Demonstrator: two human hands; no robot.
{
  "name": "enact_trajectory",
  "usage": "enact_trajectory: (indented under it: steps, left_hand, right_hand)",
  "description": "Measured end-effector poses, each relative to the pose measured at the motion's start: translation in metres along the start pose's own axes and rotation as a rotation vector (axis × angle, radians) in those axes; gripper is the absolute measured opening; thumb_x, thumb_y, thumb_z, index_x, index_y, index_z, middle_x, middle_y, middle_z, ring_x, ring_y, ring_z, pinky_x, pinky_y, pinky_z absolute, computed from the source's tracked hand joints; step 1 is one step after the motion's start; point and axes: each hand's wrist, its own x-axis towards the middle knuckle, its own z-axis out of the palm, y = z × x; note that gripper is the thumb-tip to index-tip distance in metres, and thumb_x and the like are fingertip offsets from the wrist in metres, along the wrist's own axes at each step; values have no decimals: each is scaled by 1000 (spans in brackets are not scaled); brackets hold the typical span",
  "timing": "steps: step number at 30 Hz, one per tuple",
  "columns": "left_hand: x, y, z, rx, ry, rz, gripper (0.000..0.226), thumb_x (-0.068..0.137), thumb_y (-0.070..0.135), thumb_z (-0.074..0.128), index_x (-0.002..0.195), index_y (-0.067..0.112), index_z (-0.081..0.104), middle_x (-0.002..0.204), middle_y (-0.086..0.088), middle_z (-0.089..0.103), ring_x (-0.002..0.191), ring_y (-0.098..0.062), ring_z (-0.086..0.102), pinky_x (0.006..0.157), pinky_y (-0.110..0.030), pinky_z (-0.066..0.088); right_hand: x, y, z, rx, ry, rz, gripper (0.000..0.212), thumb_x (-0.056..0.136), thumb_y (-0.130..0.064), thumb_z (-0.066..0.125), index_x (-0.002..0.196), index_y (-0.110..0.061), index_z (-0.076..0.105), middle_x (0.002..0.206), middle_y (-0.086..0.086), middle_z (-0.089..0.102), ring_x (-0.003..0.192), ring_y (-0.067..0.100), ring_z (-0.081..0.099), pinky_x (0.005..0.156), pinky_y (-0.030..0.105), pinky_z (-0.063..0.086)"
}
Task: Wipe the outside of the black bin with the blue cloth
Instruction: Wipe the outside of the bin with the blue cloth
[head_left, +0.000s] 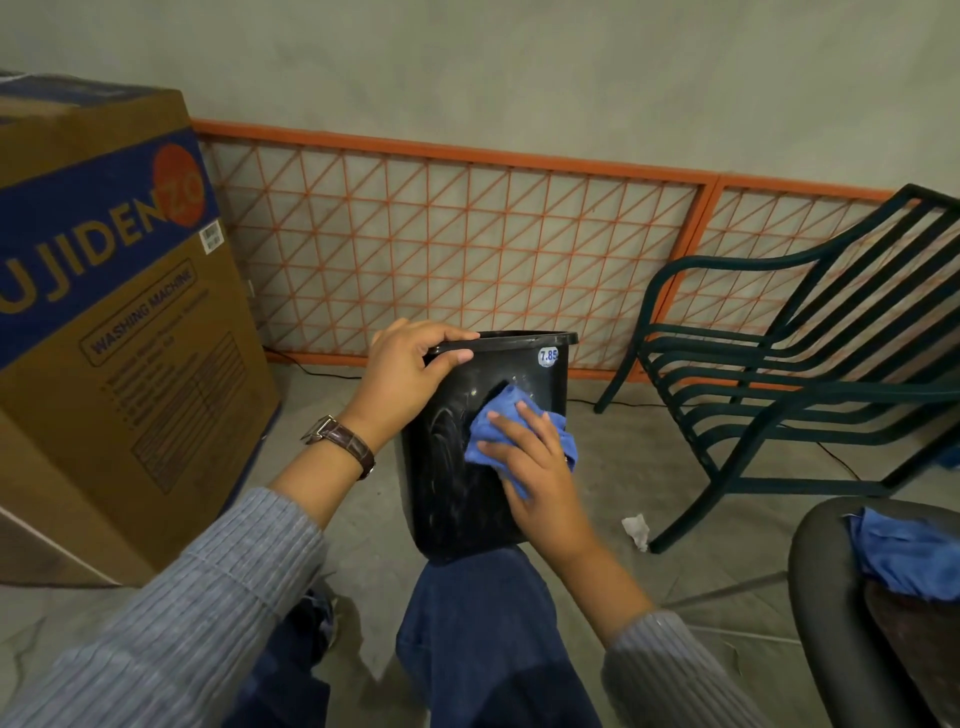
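Observation:
The black bin stands upright on my right knee at the centre of the view, with a round price sticker near its rim. My left hand grips the bin's rim at the left corner, thumb on the outside wall. My right hand presses the blue cloth flat against the bin's front wall with straight, spread fingers. Smear marks show on the wall to the left of the cloth.
A large cardboard washing machine box stands at the left. A dark green chair is at the right, before an orange lattice fence. Another blue cloth lies on a dark seat at the lower right. A crumpled tissue lies on the floor.

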Motion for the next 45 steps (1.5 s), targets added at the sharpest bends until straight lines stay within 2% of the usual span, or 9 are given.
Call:
enact_trajectory:
  steps: [4,10,18,24,29,33,36,40,45]
  left_hand:
    - [-1,2,0,-1,-6,-19,19,85,32,62,103,32,68,92,25,58,88,-8,49,87,-41,41]
    - [2,4,1,-16,-21,-13,19,84,32,62,103,30,68,95,22,61,90,-11,51,89,-46,42]
    - [3,10,2,-20,-51,-22,21,84,36,61,104,33,67,94,20,61,92,-13,52,91,-47,40]
    - [2,3,0,-28,-26,-17,19,84,33,62,102,33,68,95,21,62,90,-10,51,91,-45,40]
    - [-2,9,5,11,3,-18,18,85,32,62,102,30,68,99,13,66,91,-13,51,88,-36,36]
    - [-3,5,2,14,19,-20,18,85,34,61,102,31,68,99,15,66,88,-10,50,87,-35,34]
    - [-4,3,-2,12,7,-43,19,86,31,61,104,32,67,97,20,62,89,-11,49,87,-35,35]
    - [-2,3,-1,4,-2,-50,18,85,32,62,103,34,67,100,15,67,89,-13,52,89,-40,39]
    - [-1,4,-2,-6,-19,-43,19,85,29,62,103,31,67,96,22,60,87,-9,48,89,-42,40]
  right_hand:
    - [2,4,-11,25,127,150,26,85,-4,60,109,-11,65,131,0,53,136,20,30,114,32,22]
    - [6,-8,4,48,8,49,27,90,-12,52,116,-17,59,137,0,49,140,21,24,113,51,22]
    - [6,0,-1,83,136,159,26,89,-13,52,112,-14,62,133,-2,52,140,17,25,114,48,20]
    - [-21,8,-13,-8,-162,-62,21,89,-11,53,108,-17,62,137,0,50,141,20,24,116,44,14]
    - [-7,7,-11,33,69,138,25,89,-12,55,113,-14,62,132,0,52,138,19,27,113,41,25]
    - [-19,1,1,8,-76,27,27,89,-10,53,115,-18,59,139,-2,47,140,23,23,114,48,21]
    - [-33,17,-12,-13,-183,-35,27,87,-5,58,109,-21,59,138,-3,47,140,18,24,115,41,18]
    - [-19,10,-9,43,15,135,25,88,-14,54,112,-15,62,132,-3,48,135,20,30,114,26,20]
    - [-25,0,3,6,-155,-10,25,90,-11,51,113,-18,58,140,-1,40,141,22,20,115,43,17]
